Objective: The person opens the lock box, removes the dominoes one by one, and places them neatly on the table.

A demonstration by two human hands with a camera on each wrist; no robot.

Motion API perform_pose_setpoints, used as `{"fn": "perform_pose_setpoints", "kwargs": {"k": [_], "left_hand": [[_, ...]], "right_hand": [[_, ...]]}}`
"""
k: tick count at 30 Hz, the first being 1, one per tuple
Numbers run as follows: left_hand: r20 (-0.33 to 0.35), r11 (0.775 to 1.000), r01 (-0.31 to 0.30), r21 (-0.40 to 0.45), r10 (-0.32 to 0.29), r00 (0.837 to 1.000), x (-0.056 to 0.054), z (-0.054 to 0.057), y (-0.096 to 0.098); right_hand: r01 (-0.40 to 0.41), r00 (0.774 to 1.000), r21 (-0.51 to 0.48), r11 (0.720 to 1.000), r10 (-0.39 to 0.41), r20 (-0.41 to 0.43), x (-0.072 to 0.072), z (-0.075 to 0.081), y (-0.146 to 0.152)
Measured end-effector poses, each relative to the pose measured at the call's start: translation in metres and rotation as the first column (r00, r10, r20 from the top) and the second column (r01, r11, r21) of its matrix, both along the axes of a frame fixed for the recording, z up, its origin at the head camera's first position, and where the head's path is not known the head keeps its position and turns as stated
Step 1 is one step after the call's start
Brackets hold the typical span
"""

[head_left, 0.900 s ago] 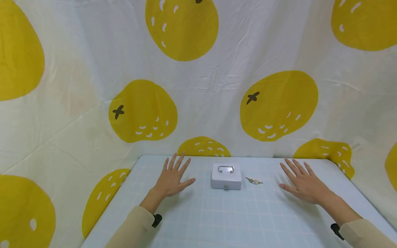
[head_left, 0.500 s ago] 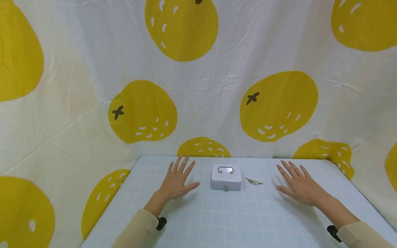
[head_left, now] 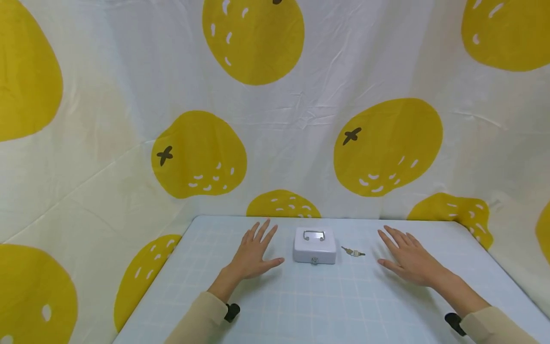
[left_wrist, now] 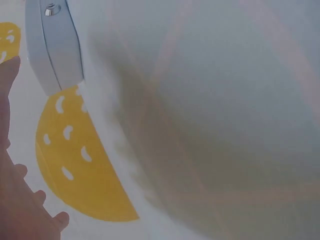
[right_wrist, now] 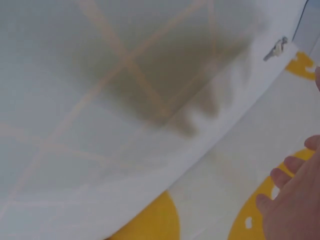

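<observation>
White box [head_left: 315,246]: on surface [head_left: 318,306]
Left grip [head_left: 251,259]: spread, left of box
Keys [head_left: 354,252]: between box and right grip [head_left: 411,263]
Right grip: spread, holding nothing
Fruit-patterned cloth [head_left: 292,148]: behind box

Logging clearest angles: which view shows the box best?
The head view: the whole box shows, with handle and lock. The left wrist view cuts it off at the top edge; the right wrist view catches only a corner sliver.

Left sleeve [head_left: 198,319]: cream-beige, plain, loose, ending above the bare wrist. Right sleeve [head_left: 500,326]: matching colour and cut. At the left cuff, thumb side, a small black rounded device [head_left: 232,312]; at the right cuff, a similar black piece [head_left: 453,323]. Fastenings hidden. Both hands bare, nails short.
</observation>
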State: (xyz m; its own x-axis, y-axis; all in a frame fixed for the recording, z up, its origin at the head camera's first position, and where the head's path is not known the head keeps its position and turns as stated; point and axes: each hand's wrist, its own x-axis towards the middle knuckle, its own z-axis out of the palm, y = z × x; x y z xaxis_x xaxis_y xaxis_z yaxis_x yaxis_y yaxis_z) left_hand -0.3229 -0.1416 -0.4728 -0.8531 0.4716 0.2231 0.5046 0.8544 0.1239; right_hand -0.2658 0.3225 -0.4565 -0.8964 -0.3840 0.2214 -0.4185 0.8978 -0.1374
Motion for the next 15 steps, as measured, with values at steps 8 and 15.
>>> {"fn": "perform_pose_setpoints", "kwargs": {"k": [8,15], "left_hand": [[0.059,0.997,0.007,0.071,-0.012,0.998,-0.002,-0.005,0.011],[0.126,0.990,-0.006,0.138,-0.012,0.992,-0.002,-0.009,0.016]], "right_hand": [[-0.033,0.999,-0.022,0.999,0.033,-0.004,-0.005,-0.001,-0.008],[-0.044,0.999,-0.058,0.997,0.045,0.008,-0.005,-0.002,-0.018]]}}
